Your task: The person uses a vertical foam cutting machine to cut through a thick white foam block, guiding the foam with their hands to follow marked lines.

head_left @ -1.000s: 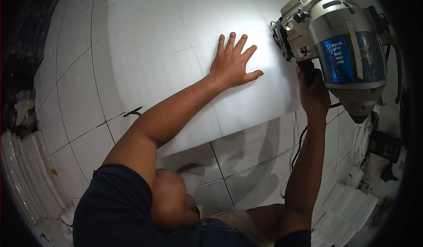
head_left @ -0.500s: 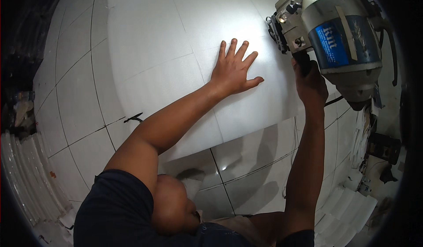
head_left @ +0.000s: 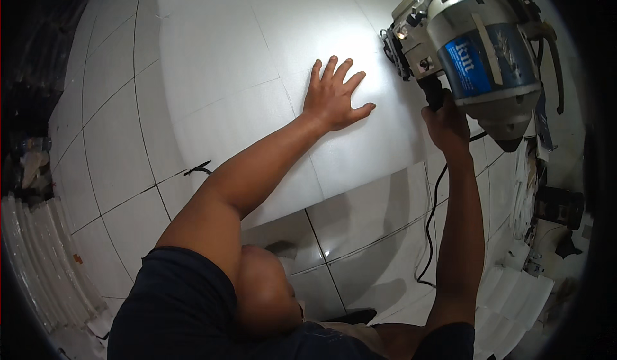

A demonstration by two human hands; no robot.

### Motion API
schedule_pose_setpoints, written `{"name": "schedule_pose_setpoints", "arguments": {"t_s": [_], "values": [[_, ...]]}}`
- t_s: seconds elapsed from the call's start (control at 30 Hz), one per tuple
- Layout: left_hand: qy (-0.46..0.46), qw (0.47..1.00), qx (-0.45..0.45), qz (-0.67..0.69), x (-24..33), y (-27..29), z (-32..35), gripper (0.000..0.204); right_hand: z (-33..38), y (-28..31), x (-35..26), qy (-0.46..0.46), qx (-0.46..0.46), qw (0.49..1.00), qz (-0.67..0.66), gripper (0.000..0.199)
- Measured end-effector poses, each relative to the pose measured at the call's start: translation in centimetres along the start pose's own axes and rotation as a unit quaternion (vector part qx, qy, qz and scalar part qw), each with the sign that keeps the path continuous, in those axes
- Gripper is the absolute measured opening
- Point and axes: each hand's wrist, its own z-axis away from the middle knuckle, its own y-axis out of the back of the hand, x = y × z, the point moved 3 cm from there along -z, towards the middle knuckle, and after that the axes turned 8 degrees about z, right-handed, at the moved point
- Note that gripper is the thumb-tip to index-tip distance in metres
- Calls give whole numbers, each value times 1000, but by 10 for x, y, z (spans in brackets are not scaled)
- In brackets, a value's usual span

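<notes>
The right hand (head_left: 448,125), clenched on the machine's (head_left: 475,54) handle (head_left: 433,92), had edged forward; the left hand (head_left: 333,98) lay spread, empty, on the sheet (head_left: 231,103).

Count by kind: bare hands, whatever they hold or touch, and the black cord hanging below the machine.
Bare hands: 2 (left hand flat on the sheet, right hand around the machine's handle)
Electric cutting machine: 1
Translucent white sheet: 1, though any layers beneath cannot be told
Black cord: 1
Total: 5
</notes>
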Motion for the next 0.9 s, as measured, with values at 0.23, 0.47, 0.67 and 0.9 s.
{"name": "schedule_pose_setpoints", "arguments": {"t_s": [0.23,0.47,0.67,0.9], "values": [[8,1000,12,14,5,1,1,70,48,-20,55,-26,-11,999,-26,46],[16,1000,-11,13,15,7,1,69,115,-41,131,11,-15,996,-92,44],[23,999,-38,-15,15,6,4,70,180,-55,164,3,-38,973,-229,46],[15,999,-40,-29,10,6,2,68,259,-56,212,-6,-37,983,-180,41]]}}
